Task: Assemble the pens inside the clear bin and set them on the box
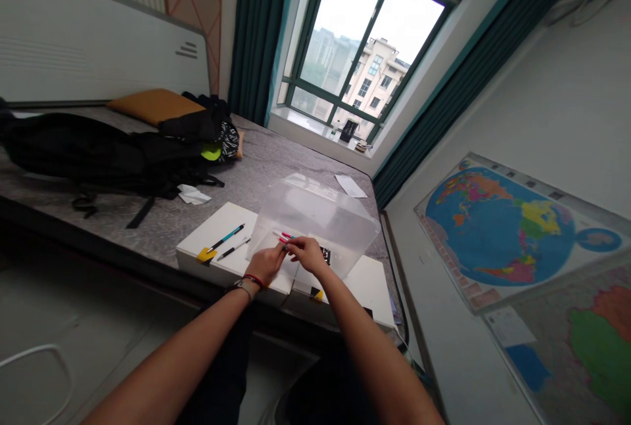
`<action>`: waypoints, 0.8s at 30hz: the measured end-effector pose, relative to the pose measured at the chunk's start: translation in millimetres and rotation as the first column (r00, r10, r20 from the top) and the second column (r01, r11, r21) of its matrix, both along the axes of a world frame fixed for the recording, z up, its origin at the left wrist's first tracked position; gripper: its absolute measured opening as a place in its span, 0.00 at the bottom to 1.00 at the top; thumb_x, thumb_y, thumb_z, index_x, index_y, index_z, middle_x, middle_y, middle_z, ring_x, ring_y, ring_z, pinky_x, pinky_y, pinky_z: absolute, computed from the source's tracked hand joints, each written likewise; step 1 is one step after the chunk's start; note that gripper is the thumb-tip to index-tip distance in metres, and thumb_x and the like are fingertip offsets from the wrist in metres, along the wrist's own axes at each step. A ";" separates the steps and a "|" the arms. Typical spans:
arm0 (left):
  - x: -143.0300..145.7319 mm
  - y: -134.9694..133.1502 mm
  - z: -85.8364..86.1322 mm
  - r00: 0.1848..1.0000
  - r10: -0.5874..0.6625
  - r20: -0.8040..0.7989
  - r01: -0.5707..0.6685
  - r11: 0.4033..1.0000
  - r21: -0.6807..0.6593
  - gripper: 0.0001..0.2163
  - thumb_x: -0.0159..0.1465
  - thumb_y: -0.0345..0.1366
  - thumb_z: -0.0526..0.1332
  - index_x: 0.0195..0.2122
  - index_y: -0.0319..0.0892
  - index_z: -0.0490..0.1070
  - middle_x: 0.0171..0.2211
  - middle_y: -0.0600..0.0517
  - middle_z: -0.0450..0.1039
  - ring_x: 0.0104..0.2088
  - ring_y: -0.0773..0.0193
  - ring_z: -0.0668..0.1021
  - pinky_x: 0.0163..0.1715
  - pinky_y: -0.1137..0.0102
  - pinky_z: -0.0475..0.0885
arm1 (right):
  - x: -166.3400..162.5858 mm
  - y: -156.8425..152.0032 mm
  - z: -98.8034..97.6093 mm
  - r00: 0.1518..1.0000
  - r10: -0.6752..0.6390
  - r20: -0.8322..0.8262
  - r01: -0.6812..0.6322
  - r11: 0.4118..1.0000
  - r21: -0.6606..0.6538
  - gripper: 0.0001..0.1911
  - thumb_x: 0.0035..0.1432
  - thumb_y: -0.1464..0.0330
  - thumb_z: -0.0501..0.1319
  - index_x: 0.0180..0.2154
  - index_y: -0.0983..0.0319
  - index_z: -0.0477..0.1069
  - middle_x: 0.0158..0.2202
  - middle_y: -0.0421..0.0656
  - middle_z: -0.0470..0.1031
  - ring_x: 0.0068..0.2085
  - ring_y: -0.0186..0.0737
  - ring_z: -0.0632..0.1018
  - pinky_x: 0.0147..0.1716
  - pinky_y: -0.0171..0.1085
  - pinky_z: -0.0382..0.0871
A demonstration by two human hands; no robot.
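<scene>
My left hand (266, 263) and my right hand (306, 254) meet at the fingertips in front of a translucent plastic box (340, 218). Both are closed in a pinch, and what lies between the fingers is too small to make out. Just beyond the fingertips are red and white pens (283, 236), partly hidden by the hands. A black patterned item (325, 255) shows beside my right wrist. To the left, a blue pen (225, 238) and a black-and-white pen (233, 249) lie on a white box (197, 241).
A second white box (369, 290) extends to the right under the plastic box. On the grey mattress (276, 149) lie a black backpack (89, 149), a crumpled tissue (193, 194), a yellow cushion (152, 106) and a white paper (350, 186). A wall with maps (497, 221) stands at the right.
</scene>
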State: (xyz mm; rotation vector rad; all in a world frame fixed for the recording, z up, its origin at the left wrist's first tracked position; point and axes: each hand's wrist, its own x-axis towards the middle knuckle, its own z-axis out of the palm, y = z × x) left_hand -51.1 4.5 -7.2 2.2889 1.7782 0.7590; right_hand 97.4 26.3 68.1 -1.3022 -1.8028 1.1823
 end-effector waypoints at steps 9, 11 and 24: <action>0.8 0.0 -1.3 1.000 0.002 -0.008 -0.002 1.000 -0.026 0.18 0.71 0.43 0.42 0.51 0.41 0.66 0.34 0.45 0.78 0.35 0.57 0.80 0.32 0.70 0.66 | 6.3 -13.0 14.0 0.903 0.034 0.428 -0.191 0.925 0.328 0.16 0.61 0.66 0.61 0.51 0.57 0.75 0.40 0.44 0.77 0.39 0.39 0.76 0.43 0.36 0.67; 1.4 -0.2 -0.9 1.000 0.010 -0.008 -0.010 1.000 -0.014 0.18 0.71 0.44 0.42 0.51 0.42 0.66 0.33 0.45 0.78 0.34 0.57 0.80 0.30 0.70 0.65 | 14.6 -11.2 18.4 0.922 0.008 0.386 -0.143 0.935 0.324 0.21 0.61 0.65 0.61 0.56 0.56 0.71 0.38 0.43 0.77 0.36 0.37 0.75 0.40 0.35 0.68; 3.0 -1.3 7.5 0.999 0.045 -0.022 -0.047 0.996 -0.076 0.17 0.70 0.41 0.45 0.47 0.41 0.70 0.33 0.46 0.77 0.34 0.57 0.78 0.33 0.68 0.66 | 9.9 -36.8 130.5 0.885 0.466 0.008 -0.466 0.885 0.022 0.25 0.60 0.59 0.60 0.56 0.61 0.70 0.22 0.35 0.64 0.23 0.29 0.63 0.22 0.29 0.57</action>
